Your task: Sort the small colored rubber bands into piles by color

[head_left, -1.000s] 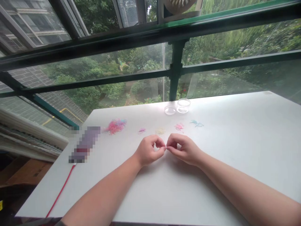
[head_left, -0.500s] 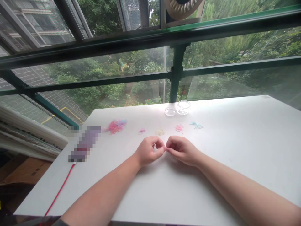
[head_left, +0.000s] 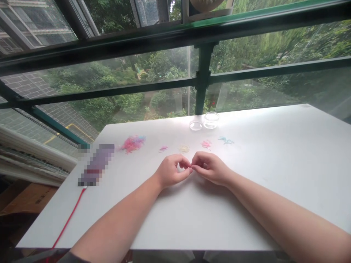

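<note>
My left hand (head_left: 170, 171) and my right hand (head_left: 214, 170) meet fingertip to fingertip above the middle of the white table. Thumb and forefinger are pinched together on each one. Whatever lies between the tips is too small to make out. Just beyond the hands is a row of little heaps that look like thin rubber bands: a purple heap (head_left: 163, 148), a yellow heap (head_left: 184, 149), a pink heap (head_left: 206, 144) and a light blue heap (head_left: 226, 140). Further left sits a larger mixed heap (head_left: 133, 144), mostly pink and red.
A clear round jar (head_left: 211, 120) stands at the table's far edge, a clear shallow lid (head_left: 195, 125) beside it. On the left lies a pixelated phone-like object (head_left: 96, 165) with a red cable (head_left: 68, 218). Beyond the white table (head_left: 287, 157) runs a green railing (head_left: 203, 80) before glass.
The view has tipped slightly, so table and heaps sit a little higher and further left. Both hands stay together, fingertips still touching.
</note>
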`<action>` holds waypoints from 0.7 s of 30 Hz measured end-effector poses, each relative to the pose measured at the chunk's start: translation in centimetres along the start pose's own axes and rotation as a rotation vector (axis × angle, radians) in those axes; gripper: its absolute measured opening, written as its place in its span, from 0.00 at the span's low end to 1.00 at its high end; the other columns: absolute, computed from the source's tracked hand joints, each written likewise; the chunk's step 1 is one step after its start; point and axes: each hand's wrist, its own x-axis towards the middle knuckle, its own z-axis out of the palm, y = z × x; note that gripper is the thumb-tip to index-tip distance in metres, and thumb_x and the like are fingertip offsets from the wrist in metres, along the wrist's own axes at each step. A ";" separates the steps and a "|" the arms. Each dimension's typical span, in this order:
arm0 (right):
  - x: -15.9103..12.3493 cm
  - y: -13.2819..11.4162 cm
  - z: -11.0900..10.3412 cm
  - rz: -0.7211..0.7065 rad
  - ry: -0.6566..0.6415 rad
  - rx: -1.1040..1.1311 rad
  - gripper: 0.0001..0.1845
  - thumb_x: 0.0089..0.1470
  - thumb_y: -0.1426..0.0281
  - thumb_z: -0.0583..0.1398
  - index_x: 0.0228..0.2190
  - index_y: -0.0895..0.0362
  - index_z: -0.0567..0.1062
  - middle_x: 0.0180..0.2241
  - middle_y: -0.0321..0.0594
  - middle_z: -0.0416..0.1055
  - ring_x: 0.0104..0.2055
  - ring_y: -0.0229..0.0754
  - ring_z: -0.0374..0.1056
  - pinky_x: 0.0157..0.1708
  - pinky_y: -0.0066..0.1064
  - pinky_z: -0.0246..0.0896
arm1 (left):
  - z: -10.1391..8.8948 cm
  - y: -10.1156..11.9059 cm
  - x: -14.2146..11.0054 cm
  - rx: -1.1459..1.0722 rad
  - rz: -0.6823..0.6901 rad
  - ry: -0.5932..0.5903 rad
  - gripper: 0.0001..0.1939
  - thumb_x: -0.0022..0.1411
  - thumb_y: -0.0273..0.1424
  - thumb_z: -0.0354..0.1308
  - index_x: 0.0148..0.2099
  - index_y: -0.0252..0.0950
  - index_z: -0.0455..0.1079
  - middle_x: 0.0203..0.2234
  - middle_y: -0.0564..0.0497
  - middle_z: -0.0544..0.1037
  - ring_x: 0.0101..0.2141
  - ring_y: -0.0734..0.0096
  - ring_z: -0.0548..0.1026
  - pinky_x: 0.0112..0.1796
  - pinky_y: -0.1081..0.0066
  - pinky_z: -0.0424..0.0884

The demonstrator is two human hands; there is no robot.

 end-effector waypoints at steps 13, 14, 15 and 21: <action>0.0 -0.5 0.0 0.013 0.020 -0.041 0.02 0.47 0.75 0.57 0.25 0.57 0.67 0.21 0.33 0.63 0.23 0.33 0.58 0.22 0.25 0.54 | -0.2 0.2 0.1 0.029 0.006 0.081 0.01 0.49 0.24 0.56 0.27 0.35 0.67 0.22 0.53 0.72 0.26 0.76 0.69 0.29 0.74 0.64; 0.0 -0.5 0.0 0.013 0.025 -0.044 0.02 0.47 0.75 0.57 0.25 0.57 0.67 0.21 0.33 0.63 0.23 0.33 0.58 0.22 0.25 0.54 | -0.1 0.2 0.1 0.032 0.005 0.084 0.01 0.49 0.24 0.56 0.27 0.35 0.67 0.22 0.54 0.72 0.26 0.76 0.68 0.29 0.74 0.64; 0.1 -0.5 0.0 0.011 0.030 -0.050 0.02 0.47 0.75 0.57 0.25 0.57 0.67 0.21 0.33 0.63 0.23 0.33 0.58 0.22 0.25 0.54 | -0.1 0.2 0.1 0.035 0.003 0.086 0.01 0.48 0.24 0.56 0.27 0.35 0.67 0.22 0.54 0.72 0.26 0.76 0.68 0.29 0.74 0.64; 0.0 -0.4 -0.1 -0.021 0.030 -0.092 0.02 0.49 0.74 0.56 0.26 0.57 0.67 0.22 0.34 0.64 0.24 0.34 0.59 0.25 0.27 0.56 | -0.1 0.2 0.1 0.022 -0.008 0.100 0.01 0.48 0.25 0.56 0.26 0.34 0.67 0.21 0.54 0.72 0.24 0.77 0.67 0.27 0.74 0.63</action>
